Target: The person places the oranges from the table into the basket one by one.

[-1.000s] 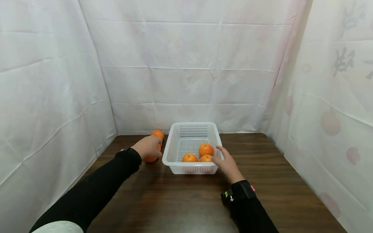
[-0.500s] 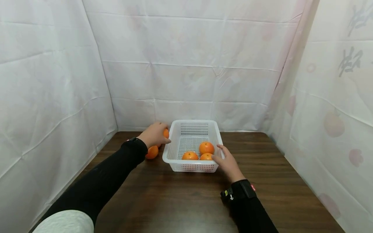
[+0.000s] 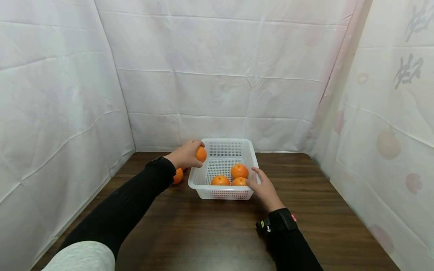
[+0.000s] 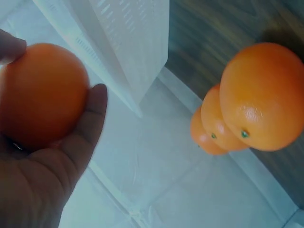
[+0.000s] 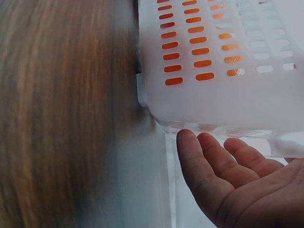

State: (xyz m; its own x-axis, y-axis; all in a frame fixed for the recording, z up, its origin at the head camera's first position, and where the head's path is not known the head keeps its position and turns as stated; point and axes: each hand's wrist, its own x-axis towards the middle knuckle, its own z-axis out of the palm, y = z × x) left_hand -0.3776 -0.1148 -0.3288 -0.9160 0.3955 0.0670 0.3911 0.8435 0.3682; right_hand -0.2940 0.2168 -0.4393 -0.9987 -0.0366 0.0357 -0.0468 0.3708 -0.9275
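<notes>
My left hand [image 3: 188, 154] grips an orange [image 3: 201, 154] above the left rim of a white plastic basket [image 3: 225, 194]. In the left wrist view, the fingers and thumb curve round this orange [image 4: 45, 95]. My right hand [image 3: 266, 188] holds the basket at its front right corner, the thumb over the rim. Seen from the right wrist, the fingers [image 5: 223, 161] lie against the outside of the basket wall [image 5: 213, 102]. Three oranges [image 3: 239, 171] sit inside at the front.
Left of the basket stand three more oranges [image 4: 261, 95] in a row, partly hidden by the left arm in the head view. The dark wooden table [image 3: 203, 233] has white cloth [image 3: 217, 94] hung behind it and at both sides.
My left hand has picked up the farthest orange from the row beside the basket and carried it right, to the basket's left rim. My right hand stays at the basket's corner.
</notes>
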